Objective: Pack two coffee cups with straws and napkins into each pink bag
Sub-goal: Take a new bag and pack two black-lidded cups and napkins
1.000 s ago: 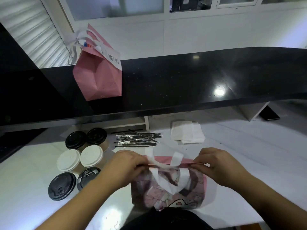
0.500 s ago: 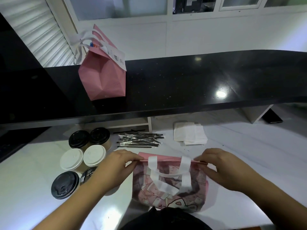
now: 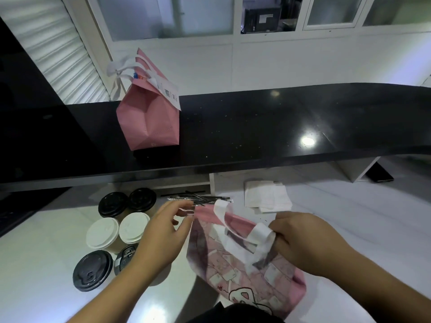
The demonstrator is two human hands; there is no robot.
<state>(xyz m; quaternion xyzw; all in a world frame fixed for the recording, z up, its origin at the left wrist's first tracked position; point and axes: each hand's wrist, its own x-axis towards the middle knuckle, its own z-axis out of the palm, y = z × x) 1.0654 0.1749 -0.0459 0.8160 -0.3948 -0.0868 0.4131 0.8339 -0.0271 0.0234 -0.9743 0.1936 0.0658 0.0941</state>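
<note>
Right hand (image 3: 303, 243) pinches bag (image 3: 247, 264) handle — left hand (image 3: 163, 234) open beside.

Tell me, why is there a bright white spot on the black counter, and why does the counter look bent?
In the head view, the spot on the black counter is glare from a light overhead. The wide-angle lens bends the counter's edge. The left hand looks slightly blurred, probably from moving.

Sixth cup (image 3: 124, 256) half hidden behind left hand (image 3: 161, 236) (lid only); straws (image 3: 200, 198) partly covered.
</note>
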